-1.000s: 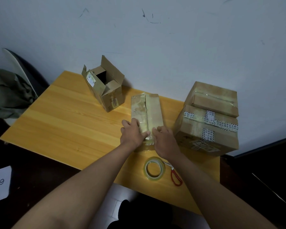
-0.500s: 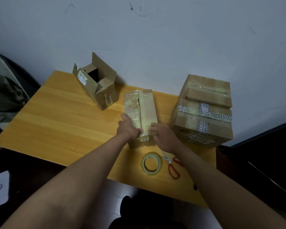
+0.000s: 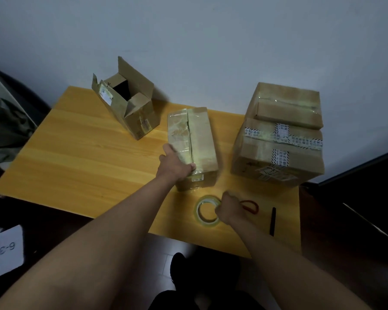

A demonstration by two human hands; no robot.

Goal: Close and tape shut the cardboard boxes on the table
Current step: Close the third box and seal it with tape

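A closed, narrow cardboard box [image 3: 199, 135] lies mid-table, with glossy tape along its top seam. My left hand [image 3: 174, 165] grips its near left corner, thumb on top. At the back left stands a small box [image 3: 130, 108] whose flaps are up. Two taped boxes are stacked at the right, a large one [image 3: 278, 162] below and a smaller one [image 3: 287, 104] on it. A roll of clear tape [image 3: 202, 211] lies flat near the front edge. My right hand [image 3: 230, 206] curls around its right rim, partly covering red-handled scissors [image 3: 251, 206].
The wooden table [image 3: 76, 157] stands against a white wall. A black pen [image 3: 272, 220] lies near the table's right front corner. A chair with dark cloth [image 3: 2, 126] is at the left, and a paper marked 6-3 [image 3: 7, 249] lies on the floor.
My right hand left the near end of the middle box and came down toward me onto the tape roll. My left hand stays on the box's corner.
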